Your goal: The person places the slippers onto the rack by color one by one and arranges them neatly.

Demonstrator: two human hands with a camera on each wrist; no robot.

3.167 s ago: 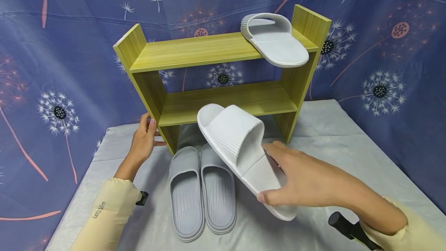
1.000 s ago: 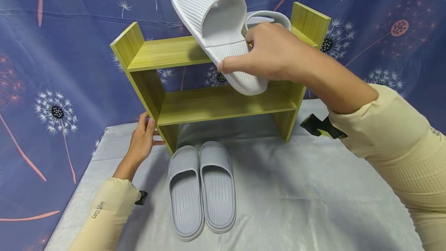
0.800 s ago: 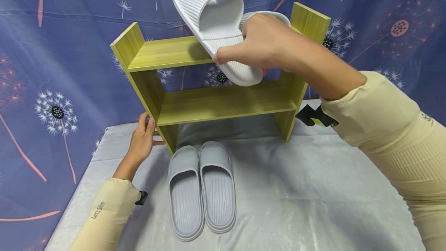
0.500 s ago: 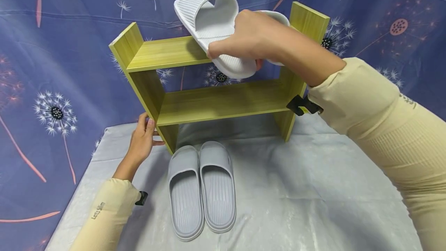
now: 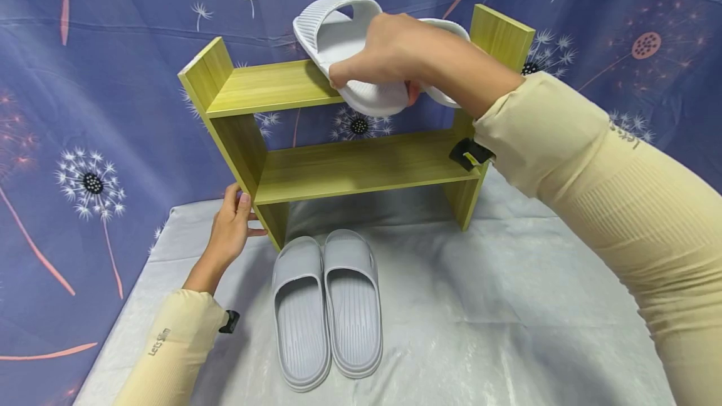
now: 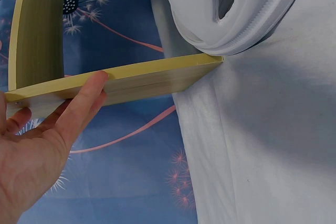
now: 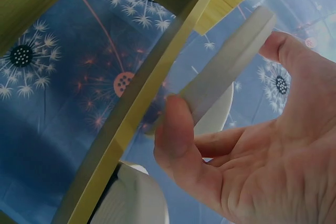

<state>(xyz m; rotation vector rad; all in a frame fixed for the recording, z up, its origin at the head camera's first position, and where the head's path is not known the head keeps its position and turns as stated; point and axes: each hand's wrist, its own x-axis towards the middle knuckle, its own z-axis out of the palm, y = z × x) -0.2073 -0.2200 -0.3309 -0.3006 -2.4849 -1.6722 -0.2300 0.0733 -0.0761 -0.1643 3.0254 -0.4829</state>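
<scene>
My right hand [image 5: 389, 55] grips the heel end of a white slide sandal [image 5: 341, 42], thumb on one side edge and fingers on the other. The sandal lies close over the top shelf of a yellow-green wooden shoe rack [image 5: 366, 165], toe to the back and heel past the front edge. A second white slide [image 5: 451, 27] sits to its right on that shelf, partly hidden by my right hand and forearm. My left hand [image 5: 230, 227] touches the rack's left side panel [image 6: 152, 72] low down, its fingers fairly straight against the panel.
Two grey slides [image 5: 299, 324] stand side by side on the pale cloth [image 5: 479, 306] before the rack, close to its left leg. The rack's raised end panels [image 5: 502, 36] bound the top shelf. A blue patterned curtain [image 5: 113, 111] hangs behind.
My right hand has lifted the white slide from in front of the rack up over the top shelf, then lowered it and levelled it out. The left hand has stayed at the side panel.
</scene>
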